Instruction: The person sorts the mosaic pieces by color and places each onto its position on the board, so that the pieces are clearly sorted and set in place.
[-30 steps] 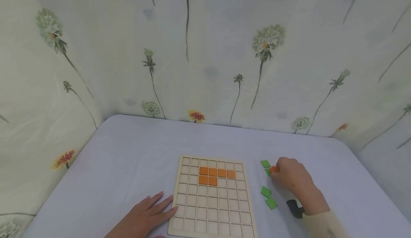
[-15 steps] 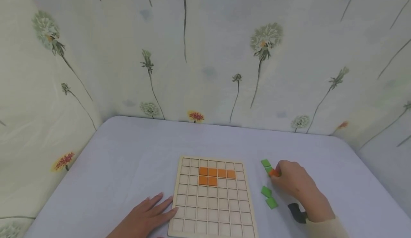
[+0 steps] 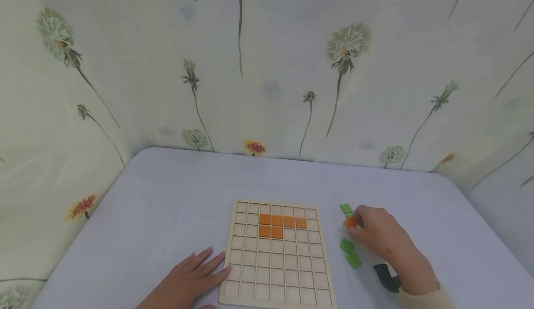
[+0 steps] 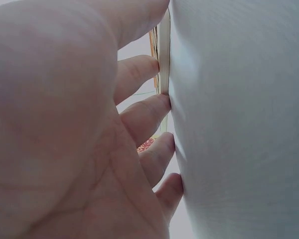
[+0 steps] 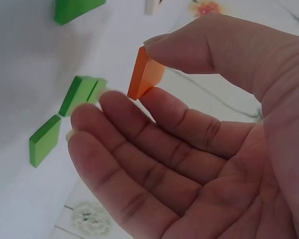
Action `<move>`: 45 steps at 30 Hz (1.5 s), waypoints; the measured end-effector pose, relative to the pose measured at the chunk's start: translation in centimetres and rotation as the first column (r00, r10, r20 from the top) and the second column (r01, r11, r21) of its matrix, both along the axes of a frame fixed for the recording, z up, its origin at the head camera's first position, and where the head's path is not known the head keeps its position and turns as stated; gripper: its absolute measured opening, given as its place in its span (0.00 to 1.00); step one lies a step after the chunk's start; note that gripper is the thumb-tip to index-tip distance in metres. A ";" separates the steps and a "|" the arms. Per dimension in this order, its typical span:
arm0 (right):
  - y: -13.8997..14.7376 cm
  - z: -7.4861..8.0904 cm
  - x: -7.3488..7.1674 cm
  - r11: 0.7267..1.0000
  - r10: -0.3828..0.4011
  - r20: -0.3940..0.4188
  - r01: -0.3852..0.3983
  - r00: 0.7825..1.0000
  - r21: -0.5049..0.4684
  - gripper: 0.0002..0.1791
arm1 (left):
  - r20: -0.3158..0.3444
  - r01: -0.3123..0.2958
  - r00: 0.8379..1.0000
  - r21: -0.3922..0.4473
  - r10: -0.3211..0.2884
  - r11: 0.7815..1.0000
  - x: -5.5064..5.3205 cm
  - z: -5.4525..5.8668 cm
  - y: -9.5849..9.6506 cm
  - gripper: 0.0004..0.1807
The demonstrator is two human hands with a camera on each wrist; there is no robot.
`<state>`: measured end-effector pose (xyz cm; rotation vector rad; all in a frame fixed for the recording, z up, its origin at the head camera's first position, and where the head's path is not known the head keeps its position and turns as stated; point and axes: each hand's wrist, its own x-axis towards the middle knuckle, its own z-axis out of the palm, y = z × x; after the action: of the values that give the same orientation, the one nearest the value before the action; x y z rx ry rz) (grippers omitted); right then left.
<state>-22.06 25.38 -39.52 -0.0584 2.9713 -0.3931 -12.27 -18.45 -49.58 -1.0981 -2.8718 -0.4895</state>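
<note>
In the head view a pale wooden grid board (image 3: 263, 272) lies on the table, with several orange square tiles (image 3: 276, 232) set in its upper cells. My right hand (image 3: 381, 232), right of the board, pinches one orange tile (image 5: 146, 74) between thumb and index fingertip; the other fingers are loosely bent. Beside that hand lie several green tiles (image 3: 346, 245), one of them partly hidden behind the orange one. My left hand (image 3: 189, 279) rests on the table with fingers spread, fingertips at the board's left edge. The left wrist view shows the palm and the board's side (image 4: 164, 55).
A white cloth (image 3: 179, 193) covers the table, running back to a flower-printed curtain (image 3: 271, 114). A dark curved object (image 3: 387, 279) shows at the right wrist. More green tiles (image 5: 45, 140) appear in the right wrist view.
My right hand has shifted slightly left, keeping the orange tile pinched. The left hand stays at the board's edge. The head view has tilted a little.
</note>
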 end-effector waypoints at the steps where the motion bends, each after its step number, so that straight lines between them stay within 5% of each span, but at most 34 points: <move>1: -0.2 0.1 0.1 1.000 0.015 -0.011 -0.015 1.000 -0.006 0.11 | -0.018 0.002 1.000 0.007 -0.002 1.000 0.0 -0.1 0.0 0.35; 6: -1.1 0.3 0.7 0.996 0.075 -0.062 -0.078 0.995 -0.038 0.10 | -0.086 0.010 0.996 0.028 -0.007 1.000 0.0 -0.2 -0.1 0.33; 20: -3.1 0.2 1.3 0.965 0.207 -0.075 -0.216 0.975 -0.148 0.12 | -0.049 0.007 0.999 0.029 -0.005 1.000 0.0 0.0 -0.1 0.34; 37: -6.5 0.2 0.9 0.930 0.348 -0.109 -0.358 0.931 -0.082 0.10 | 0.082 -0.018 0.996 0.012 0.017 1.000 0.0 0.6 0.2 0.37; 45: -7.9 -0.2 0.4 0.922 0.384 -0.059 -0.386 0.921 -0.021 0.08 | 0.082 -0.017 0.997 0.015 0.015 1.000 0.0 0.7 0.2 0.37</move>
<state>-21.70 17.48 -39.68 -0.6556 2.9043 -0.3904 -12.30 -18.21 -48.85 -1.0766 -2.9389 -0.5679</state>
